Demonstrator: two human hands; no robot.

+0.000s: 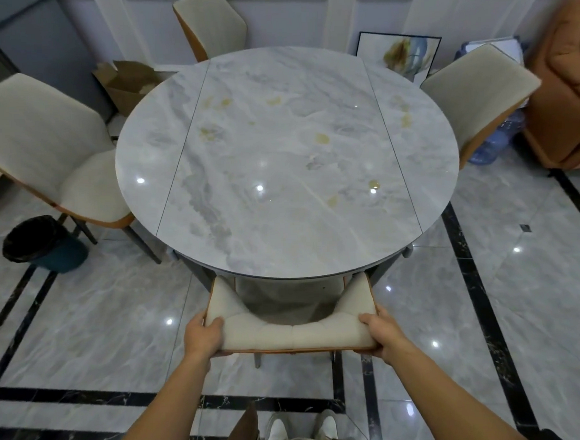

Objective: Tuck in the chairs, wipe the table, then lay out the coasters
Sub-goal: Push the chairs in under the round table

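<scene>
Marble-patterned round table (279,153) bears yellowish stains as left hand (200,336) and right hand (383,332) grip the padded cream chair backrest (293,332), thumbs curled over its top corners.

Bin (40,244): dark teal with a black liner, standing on the floor at the left.
Cardboard box (128,84): open, flaps up, against the far wall (389,12).
Framed picture (399,57): leaning on the white panelled wall.
Water jug (491,144): blue, partly hidden, at the right.
Armchair (565,84): brown, at the far right edge.
Floor (97,328): glossy grey marble tiles with black border strips.
</scene>
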